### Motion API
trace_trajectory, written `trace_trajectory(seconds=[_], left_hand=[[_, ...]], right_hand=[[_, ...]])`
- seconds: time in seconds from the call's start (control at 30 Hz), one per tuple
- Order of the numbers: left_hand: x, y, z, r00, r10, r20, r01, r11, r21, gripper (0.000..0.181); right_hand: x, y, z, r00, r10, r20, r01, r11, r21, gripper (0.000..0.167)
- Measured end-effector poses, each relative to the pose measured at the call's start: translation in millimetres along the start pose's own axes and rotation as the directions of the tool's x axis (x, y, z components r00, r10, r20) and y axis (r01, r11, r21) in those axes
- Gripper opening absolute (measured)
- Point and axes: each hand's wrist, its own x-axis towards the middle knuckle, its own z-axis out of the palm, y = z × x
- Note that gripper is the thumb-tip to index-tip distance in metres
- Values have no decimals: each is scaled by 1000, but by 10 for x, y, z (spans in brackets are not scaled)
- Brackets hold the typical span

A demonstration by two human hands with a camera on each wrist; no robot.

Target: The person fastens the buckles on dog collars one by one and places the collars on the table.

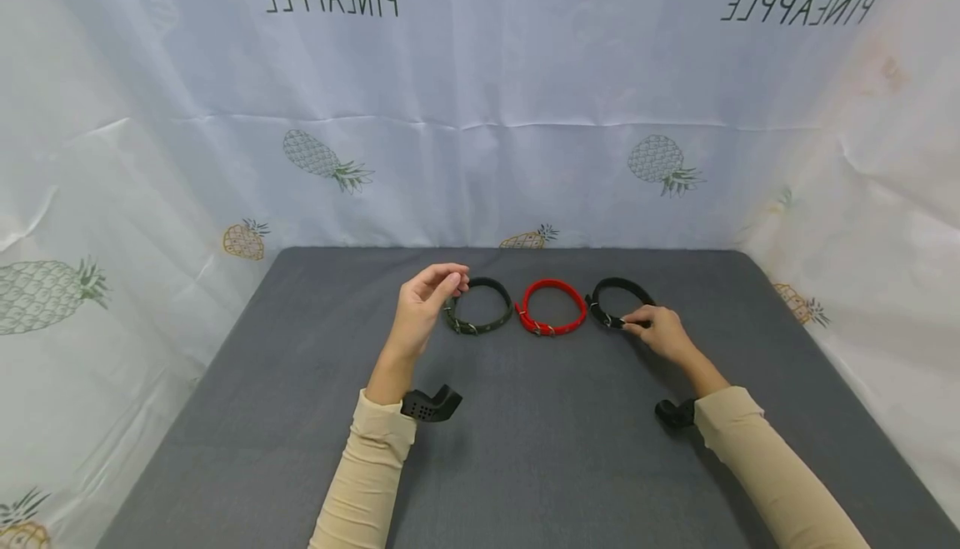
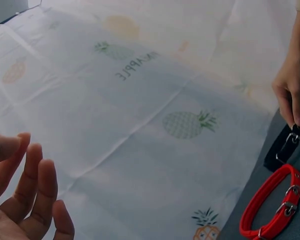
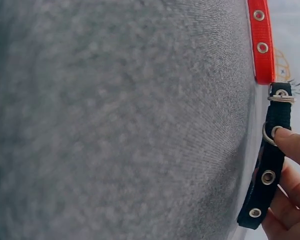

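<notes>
Three buckled pet collars lie in a row on the grey table. At the right, my right hand (image 1: pixel 663 334) pinches the black collar (image 1: pixel 628 281) between thumb and fingers near its buckle. Close up in the right wrist view, the thumb presses the black strap (image 3: pixel 266 162) beside a metal D-ring, with eyelets below. In the middle lies the red collar (image 1: pixel 550 283). My left hand (image 1: pixel 420 303) is raised in front of the dark green collar (image 1: pixel 487 326), partly covering its left side. In the left wrist view its fingers (image 2: pixel 21 192) bend loosely and hold nothing.
A dark grey cloth-covered table (image 1: pixel 525 449) stretches out under both arms. Behind and beside it hangs a white curtain (image 1: pixel 480 182) printed with pineapples. Each wrist wears a black camera mount (image 1: pixel 432 404).
</notes>
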Motion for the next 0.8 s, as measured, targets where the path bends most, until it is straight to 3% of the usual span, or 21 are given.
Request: trace_trajectory(seconds=[0.5, 0.8], left_hand=[[-23, -72, -24, 1000, -13, -8, 13, 1000, 1, 23], [-46, -92, -61, 999, -28, -47, 28, 1000, 10, 17]], right_hand=[[-33, -13, 1, 996, 26, 85, -24, 999, -21, 19], [-24, -50, 14, 999, 36, 37, -36, 999, -4, 21]])
